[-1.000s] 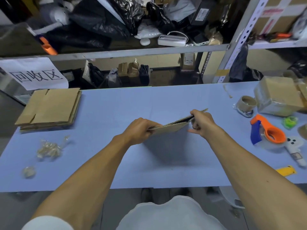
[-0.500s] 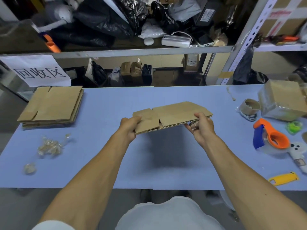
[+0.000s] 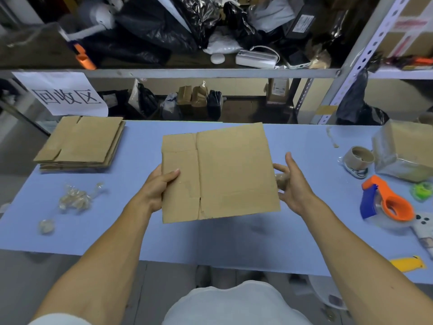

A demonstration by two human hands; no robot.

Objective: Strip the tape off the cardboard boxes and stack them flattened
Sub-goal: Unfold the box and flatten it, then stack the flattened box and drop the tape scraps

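I hold a flattened cardboard box (image 3: 225, 174) above the blue table (image 3: 234, 240), its broad face tilted up toward me. My left hand (image 3: 157, 188) grips its left edge with the thumb on top. My right hand (image 3: 293, 184) is at the right edge with the thumb raised, and its fingers curl round a small wad of stripped tape (image 3: 281, 180). A stack of flattened boxes (image 3: 79, 144) lies at the table's back left. At the right sits a box wrapped in clear tape (image 3: 407, 148).
Crumpled tape wads (image 3: 75, 199) and a smaller ball of tape (image 3: 46, 226) lie at the left. On the right are a tape roll (image 3: 358, 156), an orange-blue tape dispenser (image 3: 389, 202), a green item (image 3: 423, 191) and a yellow cutter (image 3: 408, 262). Cluttered shelving stands behind.
The flattened box, edge-on a second ago, has tipped up so its broad face shows. My right hand's thumb has lifted off the box's right edge.
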